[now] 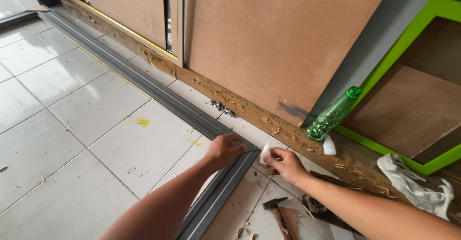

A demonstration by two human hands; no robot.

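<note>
Grey trim strip (211, 125) on the floor tiles (86, 110)
Left hand (224, 150) grips its mitred end; right hand (286, 165) pinches a small white piece (265, 152) beside it.

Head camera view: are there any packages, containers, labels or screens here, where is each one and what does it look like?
Green bottle: leaning against the grey panel edge on the right, clear green plastic, green cap, filled with small metal bits.
White bottle: small, at the green bottle's foot, partly hidden.
White piece: small, held at the right hand, near the left hand; its kind is unclear.
No labels, signs or screens show.
</note>
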